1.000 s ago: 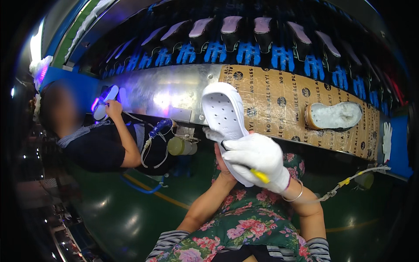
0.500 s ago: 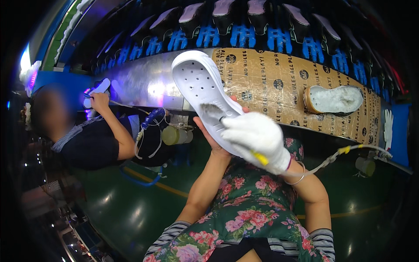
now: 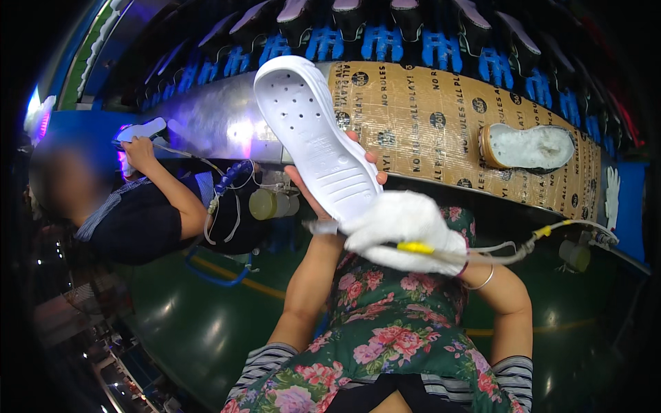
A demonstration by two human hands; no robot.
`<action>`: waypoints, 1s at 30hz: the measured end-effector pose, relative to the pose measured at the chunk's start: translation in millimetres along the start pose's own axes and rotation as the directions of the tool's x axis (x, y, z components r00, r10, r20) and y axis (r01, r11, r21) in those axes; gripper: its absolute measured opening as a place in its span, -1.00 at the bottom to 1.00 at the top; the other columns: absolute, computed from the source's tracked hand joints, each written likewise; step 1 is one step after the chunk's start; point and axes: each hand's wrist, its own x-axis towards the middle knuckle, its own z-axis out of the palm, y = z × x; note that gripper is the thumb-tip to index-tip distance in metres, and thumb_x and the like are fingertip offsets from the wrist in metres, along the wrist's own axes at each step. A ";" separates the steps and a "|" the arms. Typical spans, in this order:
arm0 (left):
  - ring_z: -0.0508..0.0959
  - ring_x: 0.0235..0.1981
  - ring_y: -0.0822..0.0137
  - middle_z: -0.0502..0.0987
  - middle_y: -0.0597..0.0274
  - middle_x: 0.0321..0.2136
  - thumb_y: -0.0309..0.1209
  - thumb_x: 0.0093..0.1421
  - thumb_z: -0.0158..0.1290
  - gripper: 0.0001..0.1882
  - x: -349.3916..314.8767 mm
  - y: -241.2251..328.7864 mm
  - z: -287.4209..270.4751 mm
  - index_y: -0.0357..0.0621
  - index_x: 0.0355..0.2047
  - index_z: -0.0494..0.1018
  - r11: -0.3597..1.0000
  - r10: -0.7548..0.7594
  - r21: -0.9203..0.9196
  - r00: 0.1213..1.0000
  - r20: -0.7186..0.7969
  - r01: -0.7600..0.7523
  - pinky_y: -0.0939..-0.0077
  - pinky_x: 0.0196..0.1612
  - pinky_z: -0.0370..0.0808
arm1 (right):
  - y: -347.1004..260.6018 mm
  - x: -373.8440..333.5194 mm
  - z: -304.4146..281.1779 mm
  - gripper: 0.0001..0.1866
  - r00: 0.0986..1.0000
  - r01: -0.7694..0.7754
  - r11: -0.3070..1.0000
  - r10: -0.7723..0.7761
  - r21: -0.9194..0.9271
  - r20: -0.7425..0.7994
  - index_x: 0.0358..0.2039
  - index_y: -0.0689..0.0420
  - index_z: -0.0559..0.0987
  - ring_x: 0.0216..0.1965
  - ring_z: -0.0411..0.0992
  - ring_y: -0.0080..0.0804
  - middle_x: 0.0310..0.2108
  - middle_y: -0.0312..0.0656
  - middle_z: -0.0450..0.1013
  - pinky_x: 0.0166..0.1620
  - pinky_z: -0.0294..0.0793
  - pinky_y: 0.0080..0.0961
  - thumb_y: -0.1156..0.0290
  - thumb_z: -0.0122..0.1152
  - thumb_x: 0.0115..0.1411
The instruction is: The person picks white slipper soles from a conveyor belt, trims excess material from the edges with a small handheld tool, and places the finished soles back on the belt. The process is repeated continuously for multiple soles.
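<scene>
My bare left hand grips a white shoe sole from beneath, thumb on its left edge and fingertips on its right. Small holes dot the far end of the sole; ridges cross its near part. My right hand, in a white knitted glove with a yellow patch, is closed at the sole's near end. From its fingers a blurred brush sticks out past the sole's left edge. A thin clear hose runs from that hand to the right.
Brown printed cardboard covers the bench, bearing a residue-crusted, sole-shaped piece. Shoes on blue holders line the back. At left a co-worker handles another sole. A white glove hangs at right.
The brush has moved from the sole's middle toward me and past its left edge. My right hand has come nearer; the sole has shifted slightly left and away.
</scene>
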 end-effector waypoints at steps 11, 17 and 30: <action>0.47 0.03 -0.13 0.28 -0.04 0.32 0.55 0.03 0.15 0.27 6.3 11.2 -2.2 -0.06 0.50 0.06 0.970 -0.244 0.042 0.966 0.081 0.241 -0.09 -0.04 0.51 | 6.1 -10.6 -6.4 -0.74 0.985 -0.101 0.994 0.095 -0.033 -0.144 -0.27 0.02 0.74 -0.21 0.65 -0.19 -0.19 -0.20 0.69 -0.15 0.63 -0.32 0.55 0.51 -0.02; 0.50 -0.09 -0.07 0.46 -0.25 -0.11 0.47 -0.16 0.38 0.32 22.5 20.9 -8.1 -0.36 0.31 0.23 0.886 -0.464 0.105 0.854 0.236 0.452 0.19 -0.09 0.48 | -12.4 -19.5 -1.0 -0.76 0.991 -0.129 0.986 0.126 0.108 0.034 -0.29 0.05 0.75 -0.24 0.66 -0.16 -0.15 -0.13 0.70 -0.15 0.64 -0.29 0.57 0.50 -0.02; 0.54 -0.23 -0.17 0.47 -0.30 0.04 0.43 0.05 0.10 0.13 33.1 24.0 -1.6 -0.24 0.37 0.27 0.829 -0.559 0.198 0.792 0.247 0.523 0.09 -0.24 0.47 | -20.7 -29.0 8.8 -0.70 0.998 -0.048 0.997 0.046 0.067 0.033 -0.24 0.08 0.75 -0.38 0.64 -0.22 -0.18 -0.14 0.68 -0.24 0.63 -0.31 0.61 0.50 -0.05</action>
